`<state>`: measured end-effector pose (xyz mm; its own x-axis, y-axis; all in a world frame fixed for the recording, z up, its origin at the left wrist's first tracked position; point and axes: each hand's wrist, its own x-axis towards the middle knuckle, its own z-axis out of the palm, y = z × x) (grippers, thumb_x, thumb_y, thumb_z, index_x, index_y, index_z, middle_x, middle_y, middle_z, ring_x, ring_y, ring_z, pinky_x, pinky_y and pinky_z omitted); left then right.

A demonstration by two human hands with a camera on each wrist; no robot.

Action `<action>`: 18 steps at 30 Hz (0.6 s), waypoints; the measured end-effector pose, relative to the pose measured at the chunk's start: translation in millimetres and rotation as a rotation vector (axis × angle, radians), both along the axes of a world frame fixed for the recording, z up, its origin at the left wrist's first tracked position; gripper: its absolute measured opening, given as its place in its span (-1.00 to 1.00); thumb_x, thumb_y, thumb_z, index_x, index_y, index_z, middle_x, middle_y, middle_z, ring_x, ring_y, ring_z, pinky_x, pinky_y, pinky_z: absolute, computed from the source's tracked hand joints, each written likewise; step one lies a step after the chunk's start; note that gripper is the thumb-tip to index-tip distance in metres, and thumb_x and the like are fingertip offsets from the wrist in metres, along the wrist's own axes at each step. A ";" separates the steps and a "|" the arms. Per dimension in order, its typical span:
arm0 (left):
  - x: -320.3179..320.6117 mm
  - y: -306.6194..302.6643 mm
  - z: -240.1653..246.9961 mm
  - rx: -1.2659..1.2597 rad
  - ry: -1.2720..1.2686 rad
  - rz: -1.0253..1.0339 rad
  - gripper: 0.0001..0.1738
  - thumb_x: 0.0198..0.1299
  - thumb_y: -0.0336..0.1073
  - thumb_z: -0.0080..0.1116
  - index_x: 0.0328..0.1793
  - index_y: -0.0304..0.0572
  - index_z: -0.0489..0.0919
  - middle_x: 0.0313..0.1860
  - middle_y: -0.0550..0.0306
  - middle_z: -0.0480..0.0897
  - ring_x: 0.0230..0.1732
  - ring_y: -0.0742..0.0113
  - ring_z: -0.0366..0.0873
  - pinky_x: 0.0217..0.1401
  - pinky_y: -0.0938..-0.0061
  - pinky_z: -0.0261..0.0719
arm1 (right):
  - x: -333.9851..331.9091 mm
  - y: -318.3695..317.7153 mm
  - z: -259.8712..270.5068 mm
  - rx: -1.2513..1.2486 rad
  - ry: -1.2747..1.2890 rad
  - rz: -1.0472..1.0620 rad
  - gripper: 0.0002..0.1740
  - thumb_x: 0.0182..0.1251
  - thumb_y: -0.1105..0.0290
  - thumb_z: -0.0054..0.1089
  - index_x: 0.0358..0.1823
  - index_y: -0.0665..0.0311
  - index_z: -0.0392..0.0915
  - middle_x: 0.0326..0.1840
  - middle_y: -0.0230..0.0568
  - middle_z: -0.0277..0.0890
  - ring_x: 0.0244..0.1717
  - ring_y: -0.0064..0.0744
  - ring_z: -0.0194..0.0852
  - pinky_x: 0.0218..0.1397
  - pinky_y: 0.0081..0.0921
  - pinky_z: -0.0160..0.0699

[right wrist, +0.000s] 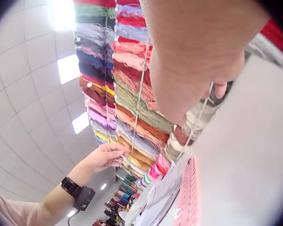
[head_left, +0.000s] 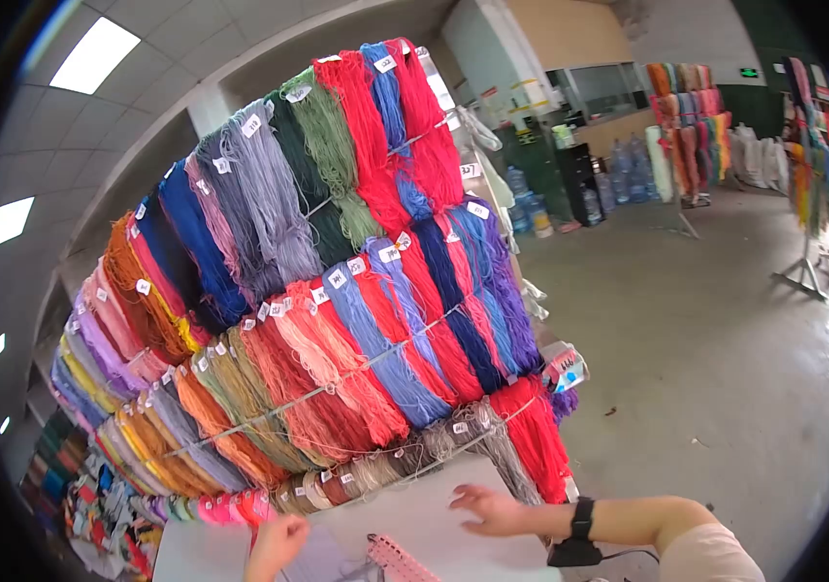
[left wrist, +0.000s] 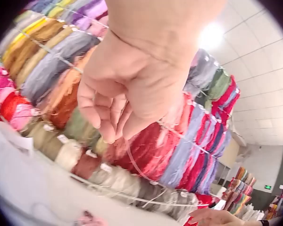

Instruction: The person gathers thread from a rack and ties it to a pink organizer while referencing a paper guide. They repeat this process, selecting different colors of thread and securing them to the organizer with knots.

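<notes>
My left hand [head_left: 276,545] is raised over the white table, fingertips drawn together. In the left wrist view, this hand [left wrist: 132,89] pinches a thin pale pink thread [left wrist: 136,162] that curves down from the fingertips. My right hand [head_left: 492,511] hovers over the table's right part, fingers loosely spread, nothing seen in them; its fingers are mostly hidden in the right wrist view. Between the hands lies a pink strip with rows of small marks [head_left: 397,558], also lengthwise in the right wrist view [right wrist: 188,193]. White sheets [right wrist: 155,200] lie beside it.
Behind the white table [head_left: 463,548] stands a tall rack of coloured yarn skeins [head_left: 337,320] with numbered tags, tied across by cords. A row of grey and brown yarn bundles [head_left: 375,472] borders the table's far edge. More yarn racks [head_left: 691,126] and blue water bottles [head_left: 628,165] stand farther back.
</notes>
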<state>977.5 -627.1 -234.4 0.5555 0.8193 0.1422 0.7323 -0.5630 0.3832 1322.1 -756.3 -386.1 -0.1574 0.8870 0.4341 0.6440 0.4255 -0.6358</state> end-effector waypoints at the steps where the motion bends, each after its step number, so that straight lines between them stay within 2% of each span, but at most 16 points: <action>1: 43.6 -15.7 26.0 0.109 -0.080 -0.051 -0.86 -0.02 -0.31 0.13 -0.40 -0.23 0.56 -0.64 0.02 0.52 -0.51 0.24 0.55 -0.40 0.45 0.45 | 24.2 -7.6 16.0 0.005 0.009 -0.030 -0.57 0.03 0.29 0.12 0.00 0.19 0.39 0.17 -0.02 0.17 0.11 -0.04 0.24 0.14 -0.31 0.29; 4: 135.5 -30.1 77.0 0.157 -0.019 -0.104 -0.88 0.02 -0.34 0.06 -0.41 -0.25 0.53 -0.54 -0.08 0.52 -0.47 0.10 0.54 -0.40 0.37 0.45 | 85.1 -15.3 33.9 0.099 0.037 -0.123 -0.62 -0.01 0.36 0.15 -0.08 0.22 0.43 0.07 0.00 0.26 0.07 -0.04 0.28 0.12 -0.32 0.31; 8: 217.4 -23.0 99.2 0.320 -0.061 -0.199 -0.89 0.00 -0.37 0.02 -0.38 -0.23 0.51 -0.47 -0.13 0.53 -0.38 -0.04 0.51 -0.35 0.28 0.46 | 138.1 -18.4 51.4 0.191 0.034 -0.194 -0.66 -0.05 0.44 0.15 -0.15 0.25 0.45 -0.03 0.01 0.32 0.00 -0.02 0.32 0.04 -0.29 0.36; 11: 254.7 -3.0 97.9 0.416 -0.144 -0.193 -0.88 -0.02 -0.41 0.02 -0.34 -0.23 0.52 -0.45 -0.11 0.55 -0.37 -0.04 0.52 -0.30 0.27 0.48 | 162.0 -11.1 58.7 0.296 -0.048 -0.239 -0.67 -0.07 0.48 0.12 -0.17 0.25 0.45 -0.04 0.02 0.32 -0.02 0.01 0.33 -0.01 -0.25 0.39; 15: 287.8 21.1 97.1 0.509 -0.295 -0.162 -0.89 -0.04 -0.46 0.03 -0.34 -0.26 0.52 -0.45 -0.11 0.56 -0.35 -0.03 0.54 -0.27 0.27 0.49 | 186.5 2.6 88.3 0.372 -0.209 -0.231 -0.65 -0.08 0.45 0.14 -0.16 0.28 0.44 -0.03 0.02 0.32 -0.02 0.01 0.33 0.02 -0.23 0.35; 17: 296.9 28.7 98.1 0.532 -0.367 -0.100 -0.89 -0.04 -0.47 0.04 -0.35 -0.27 0.53 -0.46 -0.10 0.56 -0.35 -0.03 0.54 -0.28 0.28 0.49 | 198.9 12.8 79.9 0.315 -0.345 -0.221 -0.53 -0.03 0.30 0.14 -0.02 0.27 0.38 0.07 0.02 0.27 0.10 -0.02 0.24 0.12 -0.21 0.24; 18: 298.4 36.8 96.4 0.557 -0.408 -0.059 -0.90 -0.01 -0.45 0.05 -0.34 -0.27 0.53 -0.49 -0.08 0.57 -0.39 0.05 0.58 -0.33 0.34 0.50 | 204.5 17.7 67.2 0.262 -0.391 -0.221 -0.49 -0.01 0.25 0.14 0.02 0.26 0.35 0.11 0.02 0.25 0.14 -0.03 0.21 0.14 -0.21 0.21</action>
